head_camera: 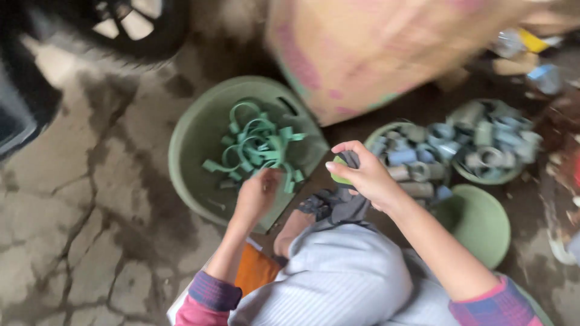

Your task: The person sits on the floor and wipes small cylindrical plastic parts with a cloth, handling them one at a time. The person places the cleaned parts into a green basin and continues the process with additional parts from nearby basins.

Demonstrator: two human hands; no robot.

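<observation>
My left hand (257,192) reaches into a green plastic basin (190,142) and rests among several green strap-like clamp pieces (257,145); whether it grips one is hidden. My right hand (362,175) is raised above my knee, fingers closed on a dark grey cloth (338,205) and a small light-green piece (338,176). The cloth hangs down onto my lap.
Two green bowls (386,130) (513,172) at the right hold several grey-blue metal rings. An upturned green bowl (480,223) lies beside my right arm. A large sack (374,48) stands behind. A wheel (136,24) is at top left on the cracked concrete floor (72,229).
</observation>
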